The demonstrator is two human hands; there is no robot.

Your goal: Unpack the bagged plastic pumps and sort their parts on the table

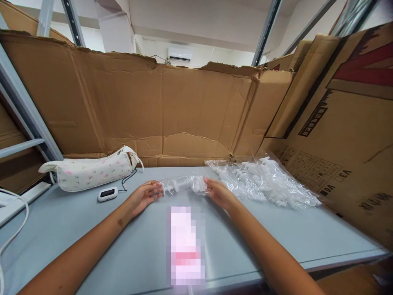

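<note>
Clear plastic-wrapped translucent tube (184, 185) lies sideways between the two hands at the middle of the smooth grey-blue counter (138, 246). Fingertips of the left hand (146, 196) grasp its left end, and those of the right hand (218, 191) pinch its right end. Just right is a heap of clear plastic bags with white pieces (264, 182); to the left, a small white rounded device with a dark screen (107, 194) sits before a white flowered fabric pouch (95, 170).
</note>
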